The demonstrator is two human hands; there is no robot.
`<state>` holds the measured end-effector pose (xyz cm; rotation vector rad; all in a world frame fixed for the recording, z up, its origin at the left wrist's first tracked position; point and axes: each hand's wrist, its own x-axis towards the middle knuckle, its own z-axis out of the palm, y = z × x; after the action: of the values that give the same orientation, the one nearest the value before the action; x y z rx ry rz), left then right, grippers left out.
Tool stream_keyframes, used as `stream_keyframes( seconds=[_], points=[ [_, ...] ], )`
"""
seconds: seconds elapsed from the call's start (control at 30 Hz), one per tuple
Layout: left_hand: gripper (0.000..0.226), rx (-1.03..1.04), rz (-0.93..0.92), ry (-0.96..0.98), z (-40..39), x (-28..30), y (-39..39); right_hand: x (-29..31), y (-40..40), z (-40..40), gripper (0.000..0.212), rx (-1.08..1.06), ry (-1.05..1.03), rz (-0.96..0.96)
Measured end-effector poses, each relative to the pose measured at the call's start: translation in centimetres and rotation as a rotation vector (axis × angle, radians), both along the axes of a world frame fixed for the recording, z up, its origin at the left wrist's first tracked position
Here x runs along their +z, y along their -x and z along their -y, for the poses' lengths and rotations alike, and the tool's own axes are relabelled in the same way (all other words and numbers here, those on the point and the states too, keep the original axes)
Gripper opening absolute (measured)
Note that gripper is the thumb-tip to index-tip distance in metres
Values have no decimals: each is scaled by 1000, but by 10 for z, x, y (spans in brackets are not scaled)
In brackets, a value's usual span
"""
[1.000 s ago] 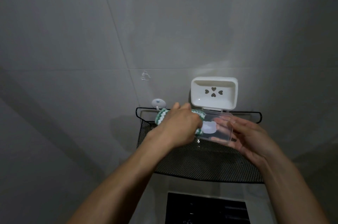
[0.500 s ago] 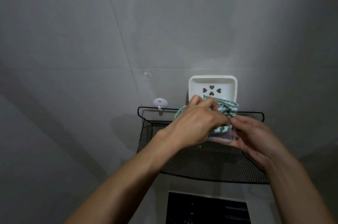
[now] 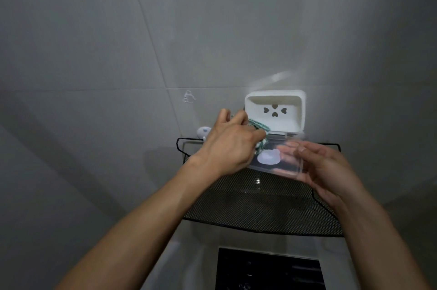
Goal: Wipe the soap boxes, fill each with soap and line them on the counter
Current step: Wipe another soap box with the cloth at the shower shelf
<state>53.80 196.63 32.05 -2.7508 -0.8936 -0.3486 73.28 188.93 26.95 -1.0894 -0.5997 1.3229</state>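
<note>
Most of the green-and-white knitted cloth (image 3: 331, 127) sits out of my sight beneath the left hand (image 3: 233, 145), whose fingers curl round it. The clear plastic soap-box lid (image 3: 279, 159) is blurred, and I cannot make out its left end behind that hand. Through it the right hand's (image 3: 328, 171) fingertips show only smeared. The black rectangular panel (image 3: 269, 270) below runs off the bottom edge, and both forearms do too.
</note>
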Motion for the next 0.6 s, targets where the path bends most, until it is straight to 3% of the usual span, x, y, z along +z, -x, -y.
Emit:
stream_keyframes(
  seconds=[0.2, 0.43, 0.6],
  points=[
    [8, 99, 5, 133, 0, 4, 1, 0, 8, -2, 21, 10, 10, -43],
    [17, 57, -69, 363, 7, 1, 13, 2, 3, -4, 22, -17, 36, -71],
    [6, 66, 6, 407, 17, -5, 11, 0, 5, -4, 21, -14, 61, -65]
  ],
)
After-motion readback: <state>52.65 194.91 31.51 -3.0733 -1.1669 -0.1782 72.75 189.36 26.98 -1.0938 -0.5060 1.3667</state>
